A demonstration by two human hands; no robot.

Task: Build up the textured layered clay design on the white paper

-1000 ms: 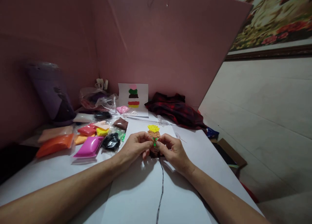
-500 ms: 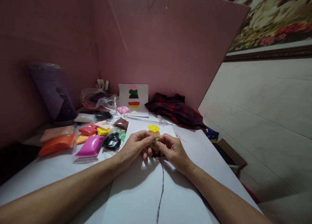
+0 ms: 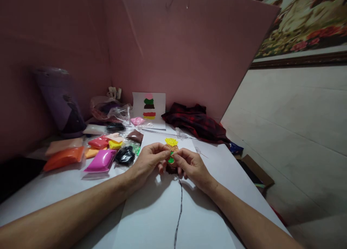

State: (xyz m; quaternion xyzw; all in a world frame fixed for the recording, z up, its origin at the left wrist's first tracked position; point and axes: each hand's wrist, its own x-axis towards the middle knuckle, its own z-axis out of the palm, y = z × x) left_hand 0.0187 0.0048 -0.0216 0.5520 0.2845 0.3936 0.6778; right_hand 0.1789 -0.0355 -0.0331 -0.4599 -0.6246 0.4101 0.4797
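Note:
On a white paper sheet [image 3: 151, 220] lies a banded clay figure [image 3: 171, 142], yellow at the top, then tan, green and dark brown at the bottom. A dark twisted line [image 3: 180, 205] runs from its lower end toward the near edge. My left hand [image 3: 155, 158] comes from the left with thumb and forefinger pinched over the green part. From the right, my right hand [image 3: 191, 164] pinches at the same spot, its fingertips nearly touching the left ones. Whatever sits between the fingertips is too small to make out.
Packets of coloured clay, among them magenta [image 3: 100, 161], orange [image 3: 63, 158] and black [image 3: 125, 155], lie at the left. Behind stand a purple container [image 3: 58, 101] and a card with coloured bands [image 3: 159, 108]. Dark red plaid cloth [image 3: 195, 122] lies at the back.
Both hands have shifted slightly upward along the figure, and more of its green and brown parts shows below the fingertips. The pinches remain closed.

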